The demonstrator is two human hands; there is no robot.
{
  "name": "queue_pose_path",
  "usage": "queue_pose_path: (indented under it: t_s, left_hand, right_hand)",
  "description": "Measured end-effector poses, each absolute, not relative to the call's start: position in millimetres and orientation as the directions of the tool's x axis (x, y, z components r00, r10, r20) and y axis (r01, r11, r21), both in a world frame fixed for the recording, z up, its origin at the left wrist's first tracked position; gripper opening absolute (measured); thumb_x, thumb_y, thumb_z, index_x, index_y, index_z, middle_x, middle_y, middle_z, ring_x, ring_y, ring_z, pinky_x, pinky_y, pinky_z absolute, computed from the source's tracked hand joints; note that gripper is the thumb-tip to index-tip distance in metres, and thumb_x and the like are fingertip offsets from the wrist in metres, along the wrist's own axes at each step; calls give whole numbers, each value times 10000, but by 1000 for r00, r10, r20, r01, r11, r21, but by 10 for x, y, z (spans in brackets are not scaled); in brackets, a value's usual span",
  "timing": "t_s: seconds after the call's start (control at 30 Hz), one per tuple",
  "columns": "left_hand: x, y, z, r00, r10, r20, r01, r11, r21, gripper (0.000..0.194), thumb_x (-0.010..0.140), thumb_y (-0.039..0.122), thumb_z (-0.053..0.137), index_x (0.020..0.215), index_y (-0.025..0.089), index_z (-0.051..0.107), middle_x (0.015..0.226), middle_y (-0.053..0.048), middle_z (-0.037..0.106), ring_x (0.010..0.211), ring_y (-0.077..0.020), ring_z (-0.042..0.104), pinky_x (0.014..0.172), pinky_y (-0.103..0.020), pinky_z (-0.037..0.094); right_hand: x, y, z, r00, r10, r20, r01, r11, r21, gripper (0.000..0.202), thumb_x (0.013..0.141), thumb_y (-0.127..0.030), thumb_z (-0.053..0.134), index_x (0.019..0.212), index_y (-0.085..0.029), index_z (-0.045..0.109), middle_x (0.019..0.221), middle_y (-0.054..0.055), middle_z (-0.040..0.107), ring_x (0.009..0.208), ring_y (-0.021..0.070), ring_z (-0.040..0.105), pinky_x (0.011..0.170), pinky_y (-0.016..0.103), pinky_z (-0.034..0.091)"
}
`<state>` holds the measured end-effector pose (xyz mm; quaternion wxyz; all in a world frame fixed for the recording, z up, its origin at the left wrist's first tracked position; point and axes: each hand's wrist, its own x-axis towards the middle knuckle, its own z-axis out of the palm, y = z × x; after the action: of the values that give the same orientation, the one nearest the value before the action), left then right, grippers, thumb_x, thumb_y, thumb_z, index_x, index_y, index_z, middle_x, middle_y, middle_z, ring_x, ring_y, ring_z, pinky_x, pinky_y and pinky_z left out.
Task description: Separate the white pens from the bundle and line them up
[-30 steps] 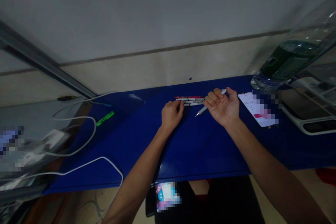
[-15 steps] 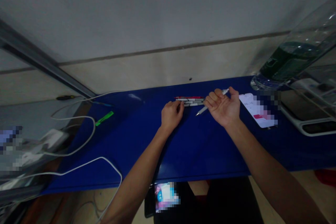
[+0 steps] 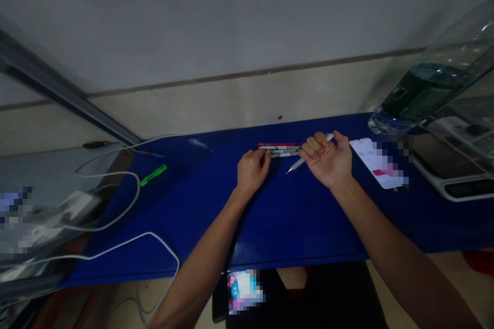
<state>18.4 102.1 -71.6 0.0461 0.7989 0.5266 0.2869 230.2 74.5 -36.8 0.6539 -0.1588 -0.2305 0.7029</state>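
Observation:
My right hand is turned palm up and closed around a grey-and-white pen. The pen's metal tip points down and to the left, and its white end shows by my thumb. Several pens lie side by side on the blue tabletop between my hands, mostly grey and white. Along their far side is a red pen. My left hand rests on the table with curled fingers closed at the left ends of the grey-and-white pens; its fingertips are partly hidden.
Right of my right hand lies a lit phone, then a grey device resembling a scale. A large clear bottle stands behind them. At left are a green strip-like object and white cables. A second lit screen is below the table edge.
The pen in my right hand has tilted slightly, its tip a little lower and further left. My left hand and the lying pens look unchanged.

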Motion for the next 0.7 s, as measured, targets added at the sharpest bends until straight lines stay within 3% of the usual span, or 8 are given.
queue_pose_path:
  t_s: [0.2,0.37,0.5,0.6,0.7]
  left_hand:
    - [186,1023,-720,279,870,406,825,-433,362,383,1025,393,415,785,186,630,679,-36,588,666,-164,531,610,-277,344]
    - [189,1025,-723,282,871,404,820,-437,370,380,1026,386,415,791,185,636,681,-35,594,665,-163,529,617,-278,349]
    - [188,1024,-726,283,869,407,823,-438,363,364,1021,379,425,797,184,635,680,-34,590,666,-162,526,614,-276,342]
    - [189,1020,-722,281,872,400,821,-434,370,354,1018,381,431,816,185,646,687,-36,592,669,-163,532,618,-276,353]
    - [187,1013,-707,280,874,396,820,-433,375,380,1023,401,420,815,184,652,684,-39,589,667,-164,532,627,-275,367]
  right_hand:
    - [2323,735,-364,-9,996,83,-776,46,-629,495,900,-571,464,590,-227,292,571,-38,203,502,132,229,506,314,345]
    - [2334,739,-354,-4,996,85,-768,52,-638,499,916,-571,443,580,-229,308,565,-38,196,503,136,203,506,313,329]
    - [2306,670,-265,41,990,132,-727,120,-676,574,911,-683,372,564,-226,382,553,-25,243,501,137,269,525,313,358]
    - [2266,587,-231,109,967,231,-555,252,-793,672,888,-781,278,553,-236,482,547,6,331,534,162,368,584,347,400]
    - [2216,543,-283,69,899,433,-128,438,-890,682,922,-744,276,587,-240,591,595,47,483,612,195,464,686,387,423]
